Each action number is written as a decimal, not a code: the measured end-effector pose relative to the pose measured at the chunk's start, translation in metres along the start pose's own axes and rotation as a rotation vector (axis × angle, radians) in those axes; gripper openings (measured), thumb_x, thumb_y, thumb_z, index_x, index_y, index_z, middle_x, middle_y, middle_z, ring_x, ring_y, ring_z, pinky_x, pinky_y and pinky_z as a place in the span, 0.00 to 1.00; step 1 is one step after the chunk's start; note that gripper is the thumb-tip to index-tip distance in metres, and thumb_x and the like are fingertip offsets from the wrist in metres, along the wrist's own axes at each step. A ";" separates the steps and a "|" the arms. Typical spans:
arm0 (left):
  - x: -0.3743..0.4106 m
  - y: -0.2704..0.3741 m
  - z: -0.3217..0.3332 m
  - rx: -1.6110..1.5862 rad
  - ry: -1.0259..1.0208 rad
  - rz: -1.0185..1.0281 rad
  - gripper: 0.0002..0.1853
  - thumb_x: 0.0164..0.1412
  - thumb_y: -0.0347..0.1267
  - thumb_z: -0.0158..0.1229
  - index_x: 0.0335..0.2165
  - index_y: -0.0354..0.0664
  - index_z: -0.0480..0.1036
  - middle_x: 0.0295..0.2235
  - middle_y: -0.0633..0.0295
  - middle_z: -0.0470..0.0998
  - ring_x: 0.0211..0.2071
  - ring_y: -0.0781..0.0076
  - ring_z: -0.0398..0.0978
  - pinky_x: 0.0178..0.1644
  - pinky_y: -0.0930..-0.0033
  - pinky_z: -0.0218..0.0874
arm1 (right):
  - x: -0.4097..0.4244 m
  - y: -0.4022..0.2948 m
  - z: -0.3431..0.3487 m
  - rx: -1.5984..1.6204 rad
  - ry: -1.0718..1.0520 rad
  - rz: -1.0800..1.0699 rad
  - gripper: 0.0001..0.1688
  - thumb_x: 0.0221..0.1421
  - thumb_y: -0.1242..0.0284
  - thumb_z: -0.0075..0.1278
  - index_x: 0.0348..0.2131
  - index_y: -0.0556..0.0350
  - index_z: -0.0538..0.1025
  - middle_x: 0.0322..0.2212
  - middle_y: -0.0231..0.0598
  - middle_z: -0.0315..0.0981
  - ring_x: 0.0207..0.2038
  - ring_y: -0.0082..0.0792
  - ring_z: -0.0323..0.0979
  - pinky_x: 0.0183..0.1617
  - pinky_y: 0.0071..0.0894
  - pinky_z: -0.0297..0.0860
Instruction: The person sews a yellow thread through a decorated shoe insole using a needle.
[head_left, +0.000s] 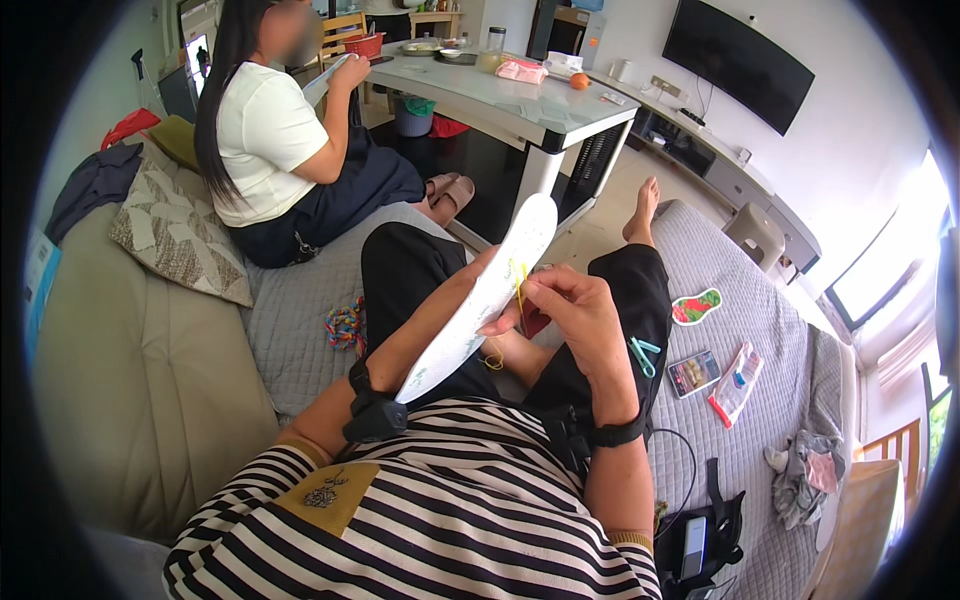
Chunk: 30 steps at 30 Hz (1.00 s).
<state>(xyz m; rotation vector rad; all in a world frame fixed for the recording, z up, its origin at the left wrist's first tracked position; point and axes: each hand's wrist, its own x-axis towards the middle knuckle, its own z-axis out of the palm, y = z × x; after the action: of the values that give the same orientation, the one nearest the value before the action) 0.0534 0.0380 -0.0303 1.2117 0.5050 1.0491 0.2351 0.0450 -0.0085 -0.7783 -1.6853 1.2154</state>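
Observation:
A long white shoe insole (480, 300) with rows of stitches stands tilted in front of my chest. My left hand (499, 319) holds it from behind, its fingertips showing at the right edge. At that same edge, my right hand (574, 300) pinches thumb and forefinger beside the yellow thread (519, 277) that runs over the insole's face. Whether a needle is between the fingertips cannot be seen. Behind my fingers is a dark red piece (534, 321), partly hidden. A loop of yellow thread (493, 362) hangs below the insole.
On the quilted sofa cover at right lie a small patterned insole (697, 307), a phone (694, 374), a plastic packet (739, 386) and a black bag (705, 525). A teal clip (643, 356) is at my leg. Another person (274, 142) sits at left beside the table (510, 97).

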 end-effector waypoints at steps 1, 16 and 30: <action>0.000 -0.002 -0.002 -0.020 0.004 0.012 0.19 0.65 0.37 0.35 0.49 0.38 0.58 0.15 0.58 0.67 0.11 0.80 0.58 0.15 0.81 0.48 | -0.001 -0.001 -0.002 0.005 0.013 0.027 0.10 0.54 0.75 0.51 0.34 0.67 0.75 0.27 0.34 0.72 0.28 0.19 0.70 0.34 0.17 0.66; 0.052 -0.006 -0.067 -0.801 -1.070 0.134 0.39 0.62 0.43 0.47 0.59 0.28 0.42 0.53 0.40 0.62 0.31 0.63 0.73 0.27 0.71 0.64 | -0.016 0.026 -0.066 0.448 -0.096 0.201 0.06 0.57 0.75 0.48 0.33 0.62 0.71 0.24 0.35 0.69 0.30 0.28 0.71 0.39 0.27 0.69; 0.044 -0.008 -0.068 -0.698 -1.016 0.275 0.38 0.62 0.46 0.44 0.58 0.26 0.46 0.53 0.38 0.61 0.24 0.65 0.72 0.24 0.73 0.61 | -0.014 0.017 -0.039 -0.971 0.545 -0.324 0.06 0.44 0.81 0.53 0.28 0.64 0.74 0.24 0.44 0.70 0.28 0.34 0.70 0.33 0.26 0.65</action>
<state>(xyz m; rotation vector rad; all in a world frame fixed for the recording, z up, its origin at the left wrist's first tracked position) 0.0225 0.1111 -0.0506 1.0133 -0.7770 0.6077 0.2758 0.0539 -0.0242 -1.1941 -1.7764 -0.1240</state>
